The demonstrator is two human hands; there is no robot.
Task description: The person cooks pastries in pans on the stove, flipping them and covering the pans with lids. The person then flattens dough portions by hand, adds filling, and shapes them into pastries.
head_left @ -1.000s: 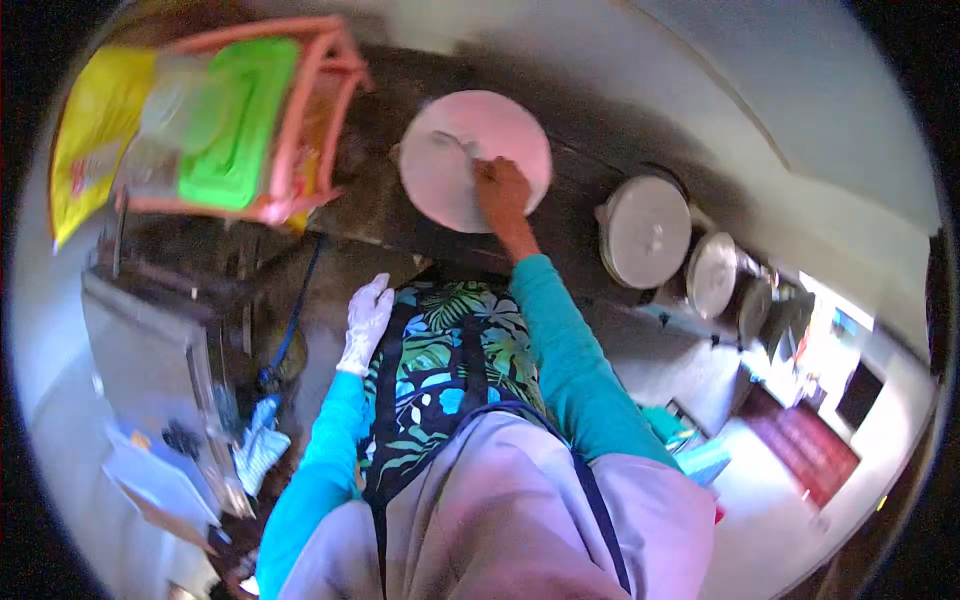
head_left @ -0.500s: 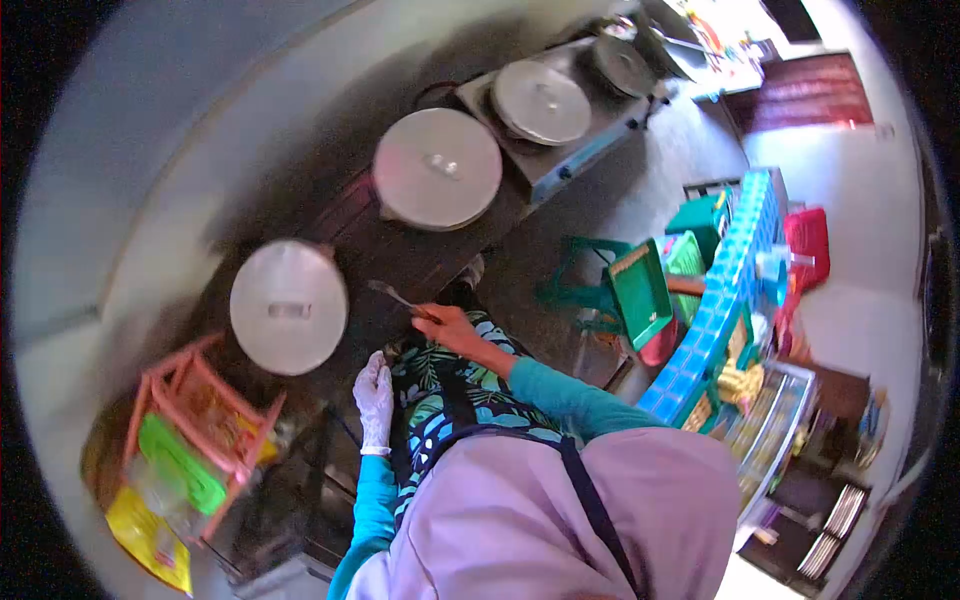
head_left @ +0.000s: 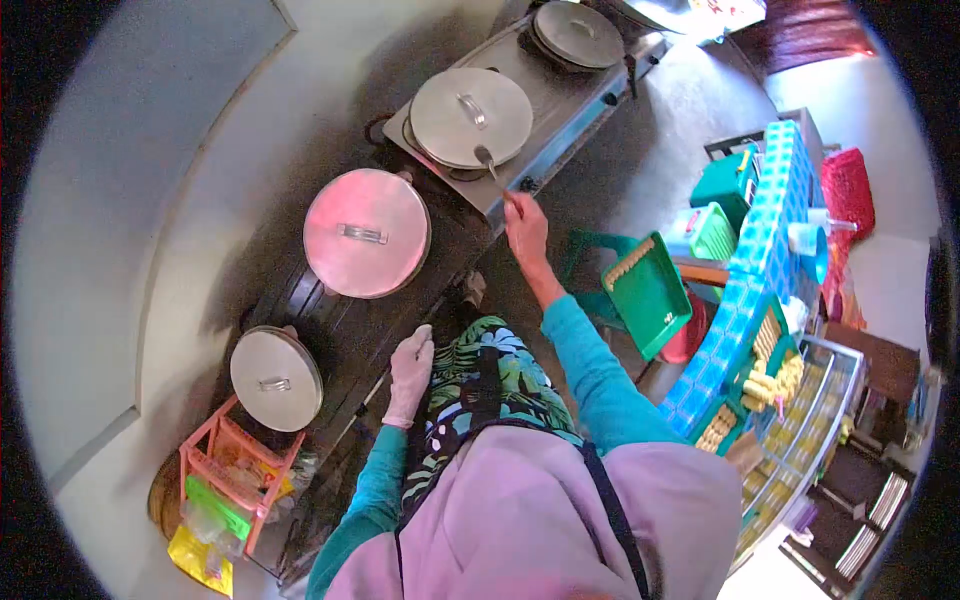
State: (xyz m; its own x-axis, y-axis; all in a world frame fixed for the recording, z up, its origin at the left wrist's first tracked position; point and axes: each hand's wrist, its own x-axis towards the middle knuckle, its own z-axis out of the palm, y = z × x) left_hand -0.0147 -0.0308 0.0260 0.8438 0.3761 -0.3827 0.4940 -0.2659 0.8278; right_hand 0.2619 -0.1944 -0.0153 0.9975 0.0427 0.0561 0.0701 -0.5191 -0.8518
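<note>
My right hand is bare and wrapped round the handle of a metal spoon; the small head is too blurred to be sure of its shape. The spoon's head overlaps the front edge of a lidded pot on the stove; I cannot tell whether it touches. In a thin white glove, my left hand hangs at the counter's front edge, fingers pressed together. Whatever those fingers hold, if anything, is hidden. A large round lidded pot stands to its upper left, and a smaller one farther left.
The stove bears another lidded pan at the far end. A green tray with a row of pale pieces is at right, beside a blue tiled counter. An orange plastic rack stands at lower left.
My right hand has swung up and forward with the spoon, from beside my lap to the stove's front pot. The view has shifted towards the stove; my left hand stays low.
</note>
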